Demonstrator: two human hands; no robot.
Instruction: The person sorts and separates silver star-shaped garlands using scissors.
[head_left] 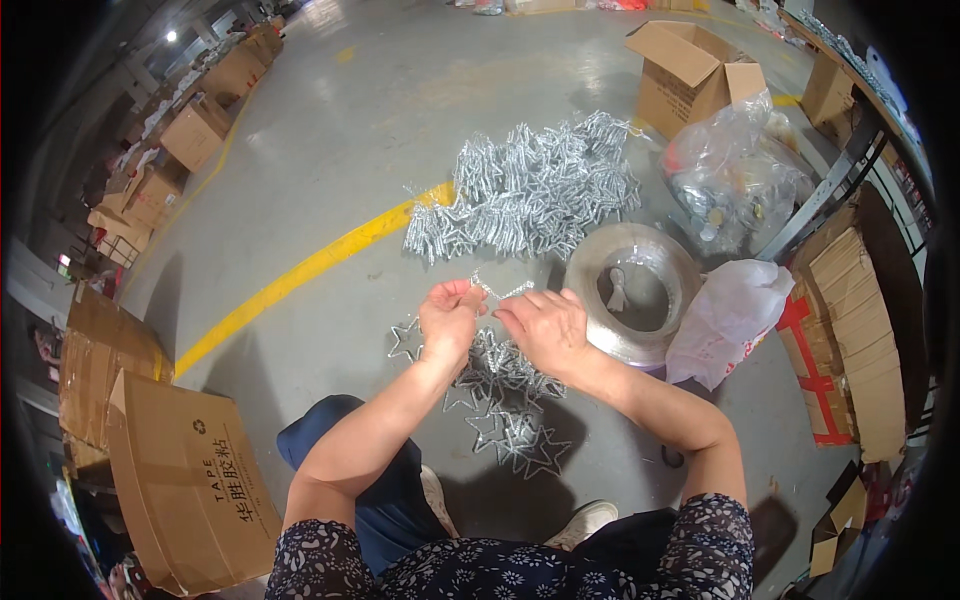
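Observation:
My left hand and my right hand are raised over the floor, and together they hold a small silver wire star between the fingertips. Below the hands lies a loose pile of silver stars on the concrete. Farther off, a big heap of bundled silver stars sits beside a yellow floor line. A large reel of clear tape lies flat just right of my right hand.
A white plastic bag and a clear bag of parts lie to the right, near an open cardboard box. Flattened cardboard is stacked far right. More boxes stand at left. My knees and shoes are below.

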